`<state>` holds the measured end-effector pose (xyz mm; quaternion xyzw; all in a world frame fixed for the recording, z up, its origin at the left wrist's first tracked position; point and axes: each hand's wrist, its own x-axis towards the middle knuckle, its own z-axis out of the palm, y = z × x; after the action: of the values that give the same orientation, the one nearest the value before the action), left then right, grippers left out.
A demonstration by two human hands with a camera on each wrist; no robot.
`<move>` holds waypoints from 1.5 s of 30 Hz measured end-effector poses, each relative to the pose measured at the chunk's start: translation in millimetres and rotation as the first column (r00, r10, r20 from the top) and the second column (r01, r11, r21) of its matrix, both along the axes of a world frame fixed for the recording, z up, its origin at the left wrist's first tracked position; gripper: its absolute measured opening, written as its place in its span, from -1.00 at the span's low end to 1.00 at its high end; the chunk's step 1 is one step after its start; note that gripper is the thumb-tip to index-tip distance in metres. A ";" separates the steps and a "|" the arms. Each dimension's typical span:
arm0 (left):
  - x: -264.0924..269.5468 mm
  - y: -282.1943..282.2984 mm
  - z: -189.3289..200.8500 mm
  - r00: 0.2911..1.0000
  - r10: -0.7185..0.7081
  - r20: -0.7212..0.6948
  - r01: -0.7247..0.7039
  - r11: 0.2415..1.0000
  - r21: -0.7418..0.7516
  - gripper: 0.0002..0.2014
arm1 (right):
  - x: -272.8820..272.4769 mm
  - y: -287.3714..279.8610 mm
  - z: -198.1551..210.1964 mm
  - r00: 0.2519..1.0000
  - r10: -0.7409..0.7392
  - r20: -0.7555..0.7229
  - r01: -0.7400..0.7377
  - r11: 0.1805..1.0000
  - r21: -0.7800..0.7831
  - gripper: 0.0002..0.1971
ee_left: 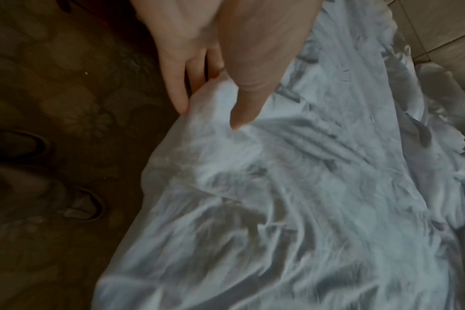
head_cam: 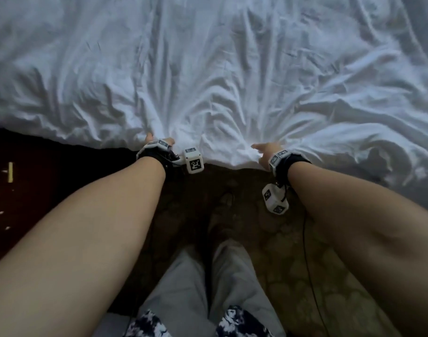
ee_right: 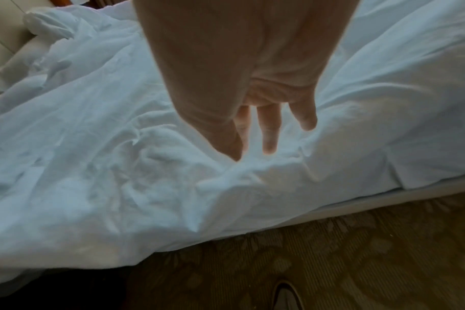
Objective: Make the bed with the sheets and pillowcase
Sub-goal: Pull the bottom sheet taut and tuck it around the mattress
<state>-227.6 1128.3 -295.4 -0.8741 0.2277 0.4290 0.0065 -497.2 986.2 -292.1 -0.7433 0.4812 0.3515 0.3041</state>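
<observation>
- The sheet [head_cam: 208,69] is pinched at its near edge between thumb and fingers [ee_left: 177,92] of the left hand [ee_left: 213,42].
- The right hand [head_cam: 265,153] is laid on it, fingers [ee_right: 270,134] straight.

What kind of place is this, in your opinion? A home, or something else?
Probably a hotel bedroom, though a home bedroom is possible. A bed covered by a crumpled white sheet, a brown patterned carpet beside it, and beige panels beyond the bed suggest this.

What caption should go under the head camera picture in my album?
Left hand pinches the wrinkled white sheet at its edge; right hand touches it.
</observation>
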 end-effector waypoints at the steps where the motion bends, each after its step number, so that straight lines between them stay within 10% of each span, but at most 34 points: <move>1: -3.3 2.1 5.5 0.999 -0.044 -0.009 0.044 0.999 -0.008 -0.46 | -3.3 5.0 0.5 0.999 -0.038 0.023 0.038 0.999 -0.009 -0.35; 8: -58.8 -8.7 25.5 0.952 -0.300 -0.053 0.301 0.953 0.011 -0.56 | -63.5 23.2 24.2 0.984 -0.171 0.051 0.174 0.983 -0.065 -0.41; 14: -150.8 -55.8 24.2 0.959 0.166 -0.230 -0.217 0.951 -0.220 -0.18 | -156.0 10.8 32.4 0.982 -0.189 0.015 0.189 0.974 -0.125 -0.36; 26: -332.9 -168.7 -32.4 0.902 0.141 -0.407 -0.355 0.780 -0.516 -0.56 | -318.0 -79.6 -32.7 0.957 -0.280 -0.068 0.260 0.940 -0.219 -0.05; 29: -371.3 -190.5 -56.3 0.938 -0.050 -0.343 -0.148 0.836 -0.528 -0.47 | -347.8 -112.4 -50.9 0.972 -0.198 -0.125 0.165 0.958 -0.235 0.09; 31: -388.8 -202.7 -75.8 0.915 -0.343 -0.214 0.227 0.873 -0.431 -0.14 | -362.7 -133.9 -62.3 0.980 -0.134 -0.150 0.092 0.962 -0.258 0.18; 33: -401.1 -213.8 -93.9 0.764 -0.644 -0.037 0.625 0.753 -0.208 0.18 | -372.6 -154.2 -69.9 0.986 -0.091 -0.139 0.050 0.960 -0.274 0.20; 35: -410.5 -223.1 -101.4 0.683 -0.728 0.054 0.730 0.683 -0.031 0.28 | -379.7 -172.1 -82.6 0.993 -0.096 -0.068 0.074 0.960 -0.269 0.05; 40: -419.0 -245.6 -97.0 0.670 -0.697 0.257 0.716 0.698 0.025 -0.19 | -389.5 -198.5 -97.6 0.997 -0.073 0.039 0.081 0.949 -0.305 -0.38; 45: -415.7 -256.6 -59.6 0.497 -0.860 0.115 0.856 0.508 0.093 -0.62 | -393.6 -202.1 -68.4 0.996 0.070 -0.058 -0.078 0.986 -0.145 -0.43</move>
<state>-643.4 871.7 -355.0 -0.6748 0.6250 0.3065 0.2451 -890.8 784.2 -360.5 -0.7715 0.4857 0.3456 0.2225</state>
